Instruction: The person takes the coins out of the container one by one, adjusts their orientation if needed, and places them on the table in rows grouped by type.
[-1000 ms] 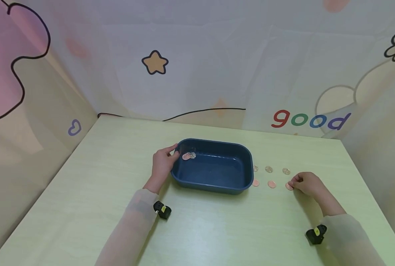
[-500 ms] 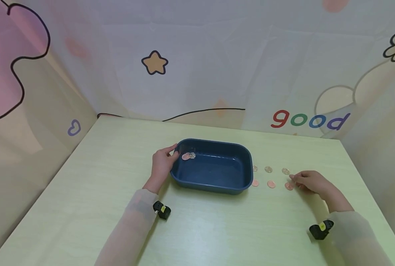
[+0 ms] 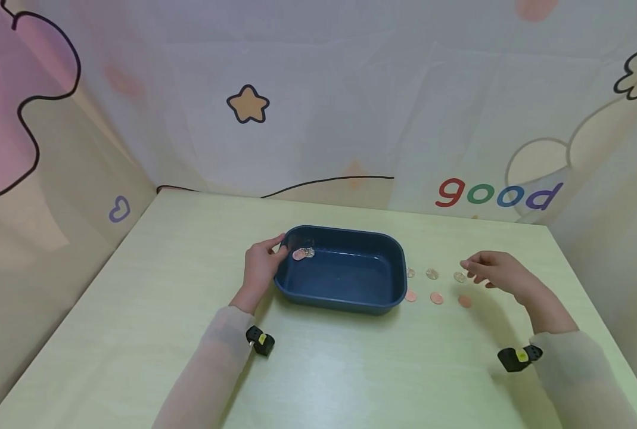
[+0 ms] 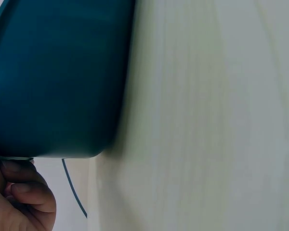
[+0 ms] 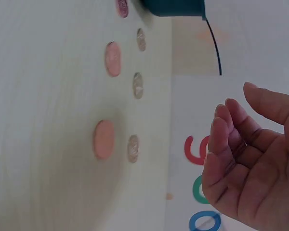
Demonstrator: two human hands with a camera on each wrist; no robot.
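Observation:
A dark blue plastic tray [image 3: 345, 302] sits on the table. My left hand [image 3: 261, 266] grips its left end, thumb at the rim; in the left wrist view, curled fingers [image 4: 36, 195] show under the rim. Inside the tray, near that hand, lie a few overlapping coins [image 3: 300, 254], copper and silver in colour. My right hand [image 3: 499, 275] hovers right of the tray, its fingers loosely bent and nothing held, thumb apart from them in the right wrist view. Just below it are a silver-coloured coin [image 3: 459, 277] and a copper-coloured coin [image 5: 104, 139].
Two rows of coins run rightward from the tray: silver-coloured ones like this coin [image 3: 432, 274] behind, copper-coloured ones like this coin [image 3: 437, 298] in front. A printed cloth backdrop [image 3: 323, 131] stands along the table's far edge. Each wrist wears a small black camera.
My right hand has left the nearest-right copper-coloured coin, which stays on the table. It has risen and moved back over the silver-coloured coin. My left hand and the tray stay put.

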